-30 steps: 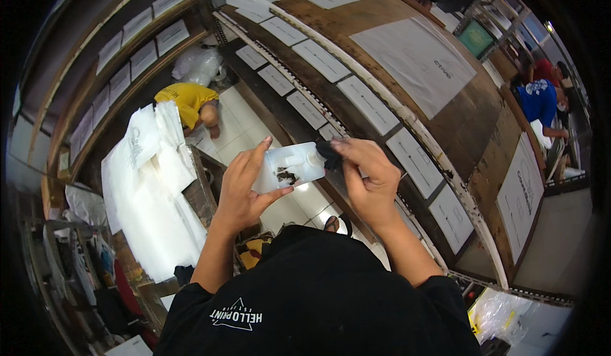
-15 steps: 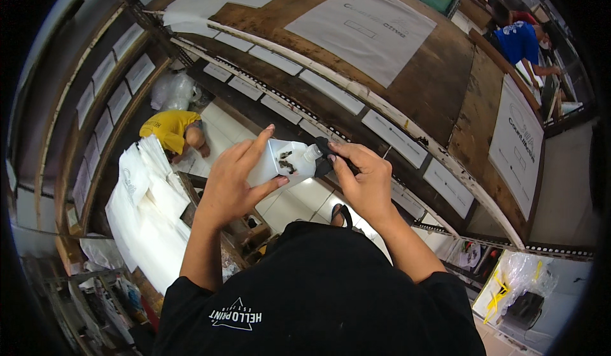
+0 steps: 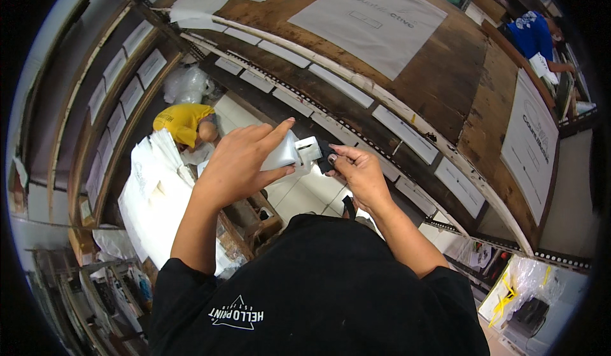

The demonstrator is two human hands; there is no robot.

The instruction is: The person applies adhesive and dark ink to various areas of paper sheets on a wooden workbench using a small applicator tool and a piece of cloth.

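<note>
In front of my chest, my left hand point(image 3: 238, 165) grips a translucent white plastic bottle point(image 3: 281, 156), its thumb below and fingers above. A paler, squarish end of the bottle points right, toward my other hand. My right hand point(image 3: 361, 176) pinches a small black piece point(image 3: 326, 157) between thumb and fingers, against that end. Whether the piece is cloth or a cap I cannot tell. Much of the bottle is hidden behind my left hand.
White printed sheets point(image 3: 382, 21) lie on a long brown table point(image 3: 439, 69) ahead, above racks of printed sheets. A white stack point(image 3: 159, 197) stands left. One person in yellow point(image 3: 182, 124) crouches at left; another in blue point(image 3: 533, 34) leans over at far right.
The bottle has turned in my left hand, so the dark marks on its side no longer show. My left fingers have shifted over it. The right hand still pinches the black piece.
</note>
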